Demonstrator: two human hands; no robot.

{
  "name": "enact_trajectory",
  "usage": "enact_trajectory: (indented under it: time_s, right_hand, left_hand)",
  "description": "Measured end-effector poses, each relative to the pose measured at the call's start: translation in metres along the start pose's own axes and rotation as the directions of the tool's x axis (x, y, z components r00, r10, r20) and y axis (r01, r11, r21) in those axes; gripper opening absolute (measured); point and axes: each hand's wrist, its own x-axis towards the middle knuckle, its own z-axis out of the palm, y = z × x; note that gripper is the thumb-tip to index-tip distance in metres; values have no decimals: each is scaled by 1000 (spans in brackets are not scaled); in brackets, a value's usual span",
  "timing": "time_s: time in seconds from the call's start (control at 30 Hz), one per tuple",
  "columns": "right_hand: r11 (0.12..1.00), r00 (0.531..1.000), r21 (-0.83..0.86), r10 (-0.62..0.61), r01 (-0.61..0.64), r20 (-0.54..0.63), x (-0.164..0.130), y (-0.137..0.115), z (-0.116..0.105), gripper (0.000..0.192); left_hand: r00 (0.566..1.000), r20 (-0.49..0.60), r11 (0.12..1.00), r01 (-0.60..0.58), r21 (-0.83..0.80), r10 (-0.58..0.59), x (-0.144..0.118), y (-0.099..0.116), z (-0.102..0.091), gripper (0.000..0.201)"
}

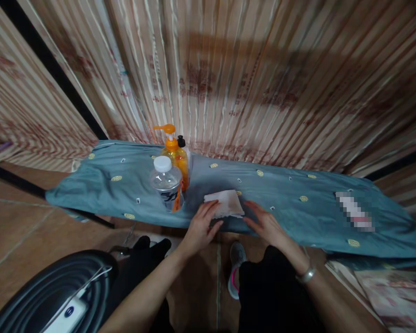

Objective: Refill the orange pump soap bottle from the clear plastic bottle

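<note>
Cloth [224,203], small, whitish, folded, lies flat on blue-grey cover [284,199] betw both hands. Left hand [201,226] open, fingers spread, fingertips touching cloth's near-left edge; holds nothing. Right hand [265,223] flat, open, palm down on cover just right of cloth, not clearly touching it. Front edge of cover runs right under both wrists. Beyond left hand, close: clear water bottle [166,185] w/ white cap, orange pump bottle [176,157] touching behind it. Right of right hand, cover is open a long way. Curtain [263,83] hangs past far edge. Bottle label dark, characters unreadable.
</note>
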Motion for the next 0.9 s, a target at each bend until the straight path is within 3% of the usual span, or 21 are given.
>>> enact_trajectory:
  time_s: [0.13,0.3,0.4,0.5,0.6,0.67,0.77,0.87,0.9]
  right_hand:
    - [996,995,28,-84,83,59,15,-52,18,48]
    - [992,992,61,-111,107,62,32,-86,24,42]
    - [991,994,77,-111,109,23,43,-103,29,40]
    - [983,987,104,-147,153,-63,57,-126,28,37]
    - [961,958,123,-223,247,-182,78,-161,17,33]
    - [942,923,38,-317,332,-217,94,-188,6,33]
    - [900,908,-247,-397,358,-132,118,-232,-7,41]
    - [795,936,-513,-350,323,47,139,-266,-11,61]
    - [762,935,-557,-346,331,83,145,-273,-11,63]
  left_hand:
    - [980,-89,970,-161,181,180,-5,13,-13,68]
    - [904,-191,854,-268,446,383,-16,27,-33,90]
    - [907,-167,836,-269,478,387,-22,28,-37,88]
    - [908,-216,852,-225,472,360,-24,23,-42,89]
    - [880,-291,843,-194,501,375,-22,19,-54,93]
    - [859,-344,842,-166,513,379,-19,14,-65,99]
    - [844,-467,900,-41,434,263,-15,-2,-81,113]
    - [832,-549,977,170,124,-75,-7,-25,-88,124]
    - [828,-547,977,197,78,-123,-4,-32,-88,124]
